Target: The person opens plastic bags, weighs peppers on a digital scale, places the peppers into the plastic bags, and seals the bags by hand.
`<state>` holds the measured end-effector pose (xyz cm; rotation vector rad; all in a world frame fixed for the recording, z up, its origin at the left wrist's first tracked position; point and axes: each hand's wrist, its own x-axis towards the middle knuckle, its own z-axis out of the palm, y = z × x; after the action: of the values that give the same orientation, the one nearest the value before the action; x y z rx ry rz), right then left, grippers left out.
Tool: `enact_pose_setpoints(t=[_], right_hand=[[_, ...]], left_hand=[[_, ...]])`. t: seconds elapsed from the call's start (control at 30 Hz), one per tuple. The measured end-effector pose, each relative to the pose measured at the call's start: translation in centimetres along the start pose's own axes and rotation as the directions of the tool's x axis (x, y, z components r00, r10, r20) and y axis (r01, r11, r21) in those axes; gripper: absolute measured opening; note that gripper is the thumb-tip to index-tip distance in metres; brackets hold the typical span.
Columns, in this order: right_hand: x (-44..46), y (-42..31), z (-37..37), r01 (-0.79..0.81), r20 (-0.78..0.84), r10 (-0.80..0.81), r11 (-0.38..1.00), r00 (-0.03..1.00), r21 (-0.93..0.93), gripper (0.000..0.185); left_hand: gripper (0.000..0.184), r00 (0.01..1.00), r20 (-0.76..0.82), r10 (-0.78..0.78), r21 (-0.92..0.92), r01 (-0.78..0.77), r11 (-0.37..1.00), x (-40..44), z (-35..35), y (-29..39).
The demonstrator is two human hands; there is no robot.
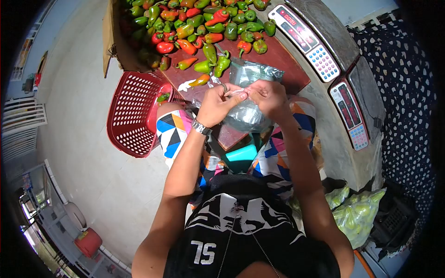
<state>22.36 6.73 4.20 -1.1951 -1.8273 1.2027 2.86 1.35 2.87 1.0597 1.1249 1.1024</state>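
Note:
My left hand (218,104), with a watch on the wrist, and my right hand (271,99) meet over the front of a red tabletop (289,74). Both pinch the edge of a clear plastic bag (248,116), which hangs below the fingers toward my lap. More clear plastic (255,72) lies just behind them on the table. Close to my left hand are an orange-green pepper (200,80) and a green pepper (222,65). Farther back spreads a big heap of red and green peppers (194,21).
A red perforated basket (132,116) stands left of my knee, with a green pepper (163,97) in it. A cardboard box (111,41) borders the heap. Two digital scales (303,41) sit along the right. Bags of green produce (357,215) rest at lower right.

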Motion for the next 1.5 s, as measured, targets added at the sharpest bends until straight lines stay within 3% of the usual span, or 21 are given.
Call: enact_pose_setpoints(t=[0.13,0.23,0.33,0.43,0.53,0.63,0.83,0.93,1.0,1.07,1.13,1.23,1.33,1.43,1.5], right_hand=[[-0.1,-1.7,-0.8,-0.04,0.013,0.046,0.946,0.999,-0.323,0.016],[-0.4,-1.5,-0.1,-0.03,-0.044,0.033,0.998,0.998,0.061,0.021],[-0.2,-0.6,0.1,0.01,-0.047,0.0,0.978,0.999,0.209,0.023],[-0.3,-1.2,-0.8,0.007,-0.044,-0.014,0.988,0.999,-0.157,0.02],[-0.5,-1.1,-0.5,-0.029,-0.051,0.027,0.999,0.998,-0.032,0.02],[-0.3,-0.8,0.3,0.057,-0.085,-0.041,0.98,0.995,0.193,0.023],[-0.5,-1.9,-0.9,0.03,-0.06,-0.047,0.966,0.997,-0.255,0.02],[-0.4,-2.0,-0.9,-0.046,-0.081,0.039,0.995,0.996,-0.091,0.025],[-0.6,-1.6,-0.5,-0.115,-0.061,0.125,0.981,0.99,0.155,0.027],[-0.8,-1.3,-0.8,-0.203,0.006,0.21,0.937,0.978,0.283,0.027],[-1.0,-0.9,-2.1,-0.308,0.101,0.292,0.906,0.951,0.29,0.025],[-0.9,-0.2,-2.1,-0.252,0.013,0.252,0.964,0.968,0.084,0.022],[-0.9,-0.3,-1.2,-0.106,-0.06,0.12,0.975,0.991,0.193,0.023],[-1.0,-0.8,-1.5,-0.071,-0.092,0.07,0.997,0.993,-0.01,0.022],[-1.1,-1.8,-1.7,-0.141,-0.084,0.13,0.98,0.988,-0.14,0.021]], left_hand=[[0.015,0.996,0.048,-0.078,-0.066,0.081,0.995,0.0,-0.5,0.2],[0.012,0.998,0.037,-0.051,-0.112,0.054,0.992,0.2,-0.7,-0.1],[0.011,0.999,-0.002,-0.042,-0.079,0.042,0.996,0.4,-0.7,-0.2],[0.011,0.998,0.007,-0.056,-0.061,0.057,0.997,0.5,-0.6,-0.1],[0.013,0.998,0.015,-0.068,-0.083,0.069,0.994,0.5,-0.3,0.0],[0.015,0.995,0.08,-0.059,-0.033,0.062,0.998,0.5,-0.4,-0.4],[0.017,0.985,0.164,-0.059,-0.049,0.068,0.996,0.6,-0.2,-0.8],[0.017,0.989,0.135,-0.067,-0.063,0.076,0.995,0.4,0.0,-0.3],[0.019,0.992,0.118,-0.051,-0.001,0.052,0.999,0.4,-0.2,-0.4],[0.02,0.994,0.091,-0.067,0.07,0.06,0.996,0.2,-0.3,-0.2],[0.02,0.993,0.054,-0.108,0.149,0.099,0.984,0.1,-0.2,1.0],[0.023,0.993,0.038,-0.109,0.259,0.095,0.961,0.2,0.2,-0.1],[0.023,0.999,-0.011,0.046,-0.009,-0.046,0.999,0.2,1.3,-0.8],[0.02,0.999,0.026,-0.037,0.074,0.035,0.997,0.0,0.8,-0.1],[0.016,0.991,0.026,-0.13,0.208,0.122,0.97,0.1,0.5,0.8]])
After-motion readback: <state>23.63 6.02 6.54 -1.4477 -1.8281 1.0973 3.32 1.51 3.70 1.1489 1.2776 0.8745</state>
